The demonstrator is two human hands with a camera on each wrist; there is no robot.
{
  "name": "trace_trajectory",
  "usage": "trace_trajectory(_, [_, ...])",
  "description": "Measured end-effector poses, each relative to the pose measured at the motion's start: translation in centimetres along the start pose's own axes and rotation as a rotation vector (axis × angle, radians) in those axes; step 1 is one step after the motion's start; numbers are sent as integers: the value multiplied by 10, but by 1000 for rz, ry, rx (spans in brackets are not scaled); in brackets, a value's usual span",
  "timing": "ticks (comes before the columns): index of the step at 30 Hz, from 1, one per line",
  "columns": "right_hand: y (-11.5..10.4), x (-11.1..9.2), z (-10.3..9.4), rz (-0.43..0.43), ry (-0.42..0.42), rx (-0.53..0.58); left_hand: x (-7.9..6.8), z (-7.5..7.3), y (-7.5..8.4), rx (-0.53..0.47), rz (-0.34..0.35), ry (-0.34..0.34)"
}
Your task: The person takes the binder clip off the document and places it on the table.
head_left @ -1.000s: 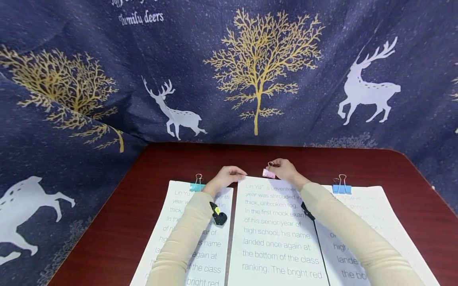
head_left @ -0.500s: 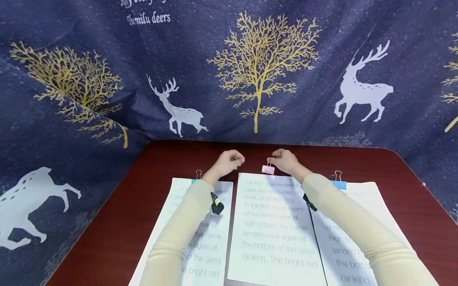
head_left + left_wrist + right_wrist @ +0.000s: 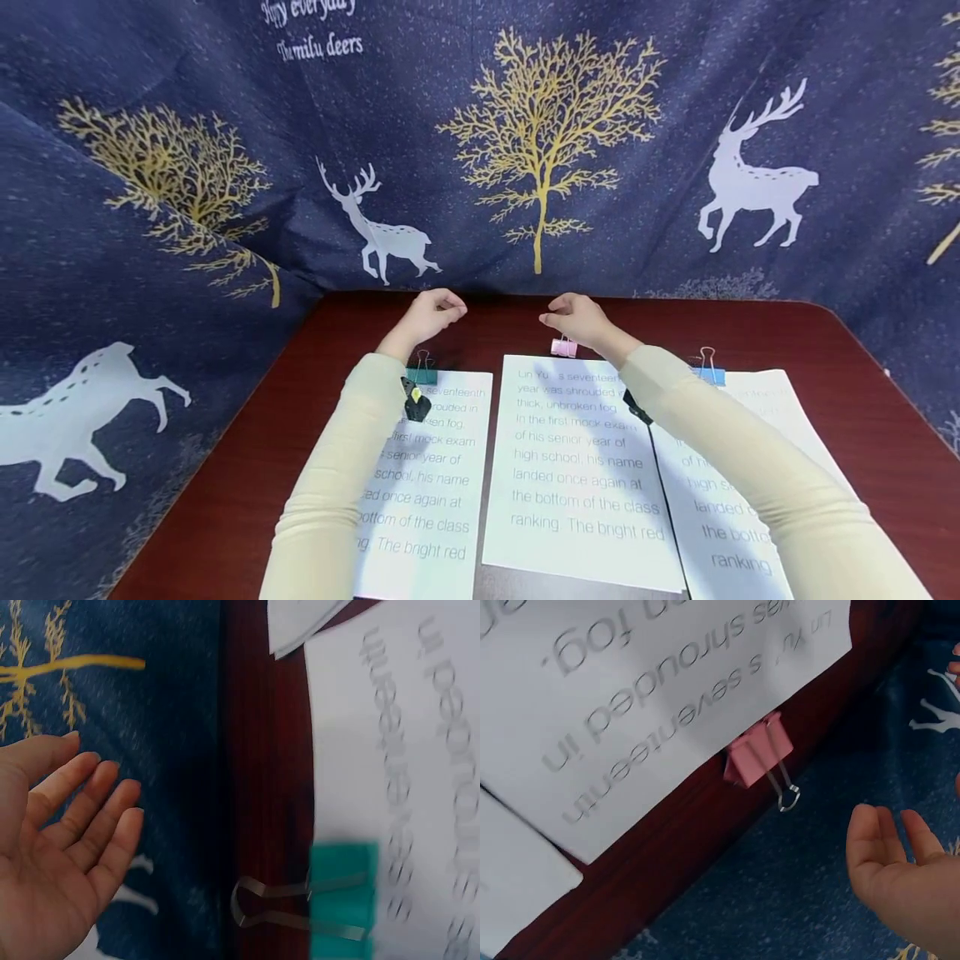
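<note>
Pink clip point(image 3: 759, 756) within reach, ungrasped

The left hand point(image 3: 427, 317) and right hand point(image 3: 583, 321) are both released, holding nothing. The clip sits at the middle pages' point(image 3: 577, 467) top edge; whether it grips them cannot be told. Placing the clip seems the step; adjusting it would call for a pinch.

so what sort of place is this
Probably an indoor workspace set up for paperwork: a reddish-brown table, printed sheets and binder clips, with a deer-patterned fabric backdrop behind.

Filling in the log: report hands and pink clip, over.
Left hand and right hand empty. Pink clip at top edge of middle paper. Nothing blocking it.
</note>
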State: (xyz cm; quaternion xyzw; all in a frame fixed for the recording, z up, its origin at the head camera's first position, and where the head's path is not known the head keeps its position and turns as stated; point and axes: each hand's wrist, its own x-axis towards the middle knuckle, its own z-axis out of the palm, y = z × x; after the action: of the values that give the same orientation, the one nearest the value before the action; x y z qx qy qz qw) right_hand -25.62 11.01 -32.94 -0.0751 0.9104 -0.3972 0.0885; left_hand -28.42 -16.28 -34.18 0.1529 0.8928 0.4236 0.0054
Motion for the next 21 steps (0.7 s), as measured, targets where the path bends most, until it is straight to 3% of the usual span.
trace_trajectory(5, [-3,-3,10,-16,-20,41,-4,-21,3,67,-63,-57])
trace_trajectory(10, [-4,-5,17,0,-78,122,-5,-36,-2,51,-154,-136])
trace_trajectory(16, [-4,-7,25,-41,-81,144,-7,-39,-19,44,-273,-258])
trace_trajectory(21, [-3,-7,36,-3,-119,188,-13,-36,-38,33,-343,-298])
